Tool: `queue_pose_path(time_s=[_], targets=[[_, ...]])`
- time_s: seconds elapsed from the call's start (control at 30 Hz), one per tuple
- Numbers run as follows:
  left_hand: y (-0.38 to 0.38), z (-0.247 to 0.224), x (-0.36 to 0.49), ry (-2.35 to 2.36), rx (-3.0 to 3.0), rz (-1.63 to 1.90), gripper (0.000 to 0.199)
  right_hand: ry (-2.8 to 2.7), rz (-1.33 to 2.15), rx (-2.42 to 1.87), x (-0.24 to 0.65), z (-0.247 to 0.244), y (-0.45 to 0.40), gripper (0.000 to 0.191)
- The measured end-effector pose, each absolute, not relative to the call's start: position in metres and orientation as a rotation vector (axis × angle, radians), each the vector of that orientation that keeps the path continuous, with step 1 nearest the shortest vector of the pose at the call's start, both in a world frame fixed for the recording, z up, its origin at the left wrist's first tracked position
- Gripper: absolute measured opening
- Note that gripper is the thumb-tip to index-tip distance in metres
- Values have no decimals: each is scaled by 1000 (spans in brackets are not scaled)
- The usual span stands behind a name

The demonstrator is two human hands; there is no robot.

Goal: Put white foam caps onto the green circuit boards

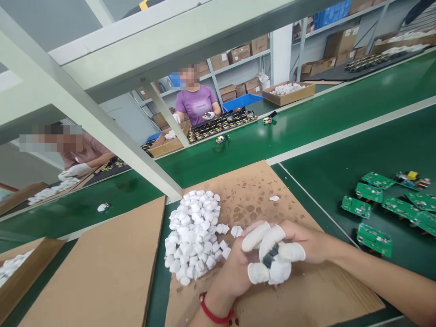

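My left hand [241, 261], with white finger cots and a red braided bracelet at the wrist, is closed around a small dark electronic part [270, 255]. My right hand [293, 243], also in white finger cots, closes on the same part from the other side. A rounded white piece [280, 272] sits against it between the fingers; a bit of red shows below. Most of the part is hidden by my fingers. Close by on the left, a heap of white, stubby pieces [194, 236] lies on the cardboard sheet [252, 195] under my hands.
Several green circuit boards [374, 238] lie on the green bench to the right. A second cardboard sheet [112, 259] is at left. Beyond a slanted metal post [136, 154] runs a green conveyor [306, 116] with small assemblies on it. Two people sit across it.
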State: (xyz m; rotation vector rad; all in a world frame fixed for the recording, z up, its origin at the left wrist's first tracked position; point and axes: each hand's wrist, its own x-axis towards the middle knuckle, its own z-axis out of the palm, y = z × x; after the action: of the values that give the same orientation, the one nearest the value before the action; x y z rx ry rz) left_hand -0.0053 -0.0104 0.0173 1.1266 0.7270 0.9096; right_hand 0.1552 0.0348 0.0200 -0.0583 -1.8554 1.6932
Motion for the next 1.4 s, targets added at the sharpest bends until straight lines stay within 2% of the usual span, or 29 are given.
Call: queue_pose_path(time_s=[0.07, 0.2, 0.3, 0.37, 0.43, 0.57, 0.63, 0.73, 0.87, 1.0, 1.13, 1.3, 1.4], targets=[[-10, 14, -5, 753, 1127, 931, 48, -1837, 1688, -52, 155, 19, 34, 45], [-10, 9, -3, 789, 1090, 913, 37, -1794, 1664, -167, 153, 17, 33, 30], [-9, 10, 1, 786, 970, 911, 34, -1687, 1799, -241, 151, 16, 33, 38], [-9, 11, 4, 751, 882, 944, 36, -1621, 1890, -241, 150, 16, 33, 48], [-8, 11, 6, 713, 815, 989, 40, -1613, 1915, -275, 148, 16, 34, 51], [-9, 11, 10, 697, 785, 1035, 38, -1686, 1878, -453, 147, 15, 34, 32], [-10, 12, 11, 690, 787, 1043, 36, -1683, 1883, -472, 147, 14, 35, 28], [-10, 15, 11, 698, 776, 1049, 34, -1618, 1974, -406, 147, 13, 36, 35], [-8, 16, 9, 745, 685, 1055, 26, -1483, 2011, -386, 148, 10, 37, 54], [-3, 10, 5, 714, 566, 1017, 41, -1432, 2077, -225, 150, 7, 34, 72], [-3, 6, 5, 761, 611, 985, 55, -1581, 2031, -267, 151, 7, 33, 60], [-6, 5, 9, 820, 665, 957, 61, -1836, 1696, -578, 150, 10, 35, 47], [-7, 5, 10, 801, 751, 944, 68, -1778, 1801, -566, 150, 9, 31, 42]])
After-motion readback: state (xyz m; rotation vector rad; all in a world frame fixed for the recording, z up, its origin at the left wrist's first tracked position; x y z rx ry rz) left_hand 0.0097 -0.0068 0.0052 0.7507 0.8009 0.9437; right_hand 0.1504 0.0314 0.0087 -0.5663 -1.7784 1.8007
